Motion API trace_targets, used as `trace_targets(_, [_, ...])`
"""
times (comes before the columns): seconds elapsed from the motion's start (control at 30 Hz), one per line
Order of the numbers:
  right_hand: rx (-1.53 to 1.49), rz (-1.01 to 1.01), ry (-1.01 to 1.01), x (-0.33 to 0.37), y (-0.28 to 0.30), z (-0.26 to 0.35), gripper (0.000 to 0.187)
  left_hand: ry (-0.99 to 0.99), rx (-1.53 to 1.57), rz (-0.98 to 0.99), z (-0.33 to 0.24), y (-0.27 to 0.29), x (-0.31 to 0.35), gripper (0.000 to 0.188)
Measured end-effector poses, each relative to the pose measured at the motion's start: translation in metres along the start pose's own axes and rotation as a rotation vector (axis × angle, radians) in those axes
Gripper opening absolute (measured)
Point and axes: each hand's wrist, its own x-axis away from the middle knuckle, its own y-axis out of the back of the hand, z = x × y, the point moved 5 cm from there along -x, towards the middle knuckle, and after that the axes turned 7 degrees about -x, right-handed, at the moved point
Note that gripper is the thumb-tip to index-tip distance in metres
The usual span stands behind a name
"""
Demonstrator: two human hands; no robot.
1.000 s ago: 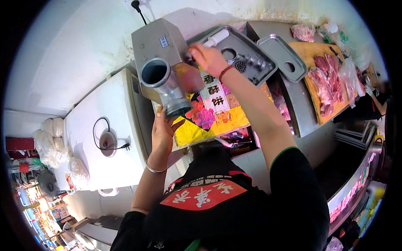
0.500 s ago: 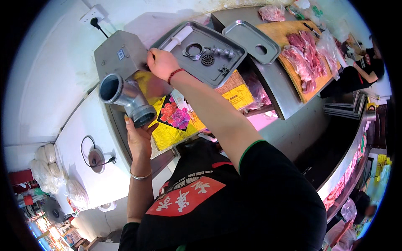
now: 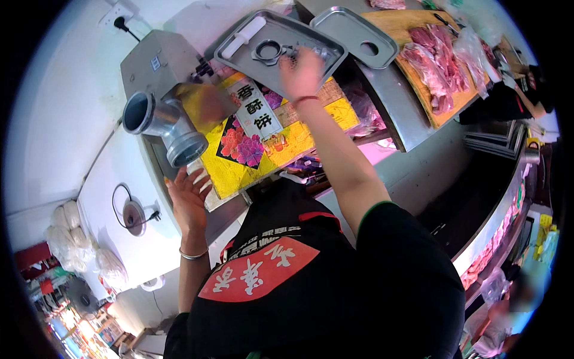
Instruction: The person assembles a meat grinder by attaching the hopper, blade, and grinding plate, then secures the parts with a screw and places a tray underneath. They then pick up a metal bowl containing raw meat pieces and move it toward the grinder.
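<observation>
My left hand (image 3: 190,200) is open, fingers spread, just below the mouth of a metal meat grinder head (image 3: 160,125). The head sits against the grey grinder housing (image 3: 154,63), whose dark knob (image 3: 204,67) shows on the right side. Over a metal tray (image 3: 230,57) my right hand (image 3: 302,75) reaches down, its fingers smeared by motion; whether they grip anything is unclear. In that tray lie a white pusher (image 3: 248,37) and a metal ring (image 3: 268,51). The hand covers the spot of the perforated disc and much of the auger.
Beneath the tray is a yellow box (image 3: 224,173) with a flower pattern. A metal tray lid with a hole (image 3: 356,36) lies right of the tray. Farther right, raw meat (image 3: 439,69) rests on a wooden board (image 3: 394,27). A co-worker (image 3: 514,102) stands beyond. A white cabinet (image 3: 113,239) is at left.
My right hand has left the knob area of the grinder housing and moved right to the tray. My left hand has let go of the grinder head, which stays by the housing.
</observation>
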Motion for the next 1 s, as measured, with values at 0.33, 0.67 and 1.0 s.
trace_targets(0.33, [-0.283, 0.272, -1.021, 0.063, -0.011, -0.149, 0.03, 0.263, -0.177, 0.208, 0.073, -0.028, 0.024, 0.052])
trace_targets(0.67, [-0.241, 0.842, -0.951, 0.172, 0.034, -0.103, 0.04, 0.287, -0.224, 0.168, 0.073, -0.014, 0.017, 0.046])
trace_targets(1.0, [0.512, 0.906, -0.327, -0.013, -0.045, -0.097, 0.061, 0.287, -0.315, 0.256, 0.078, -0.021, 0.024, 0.045])
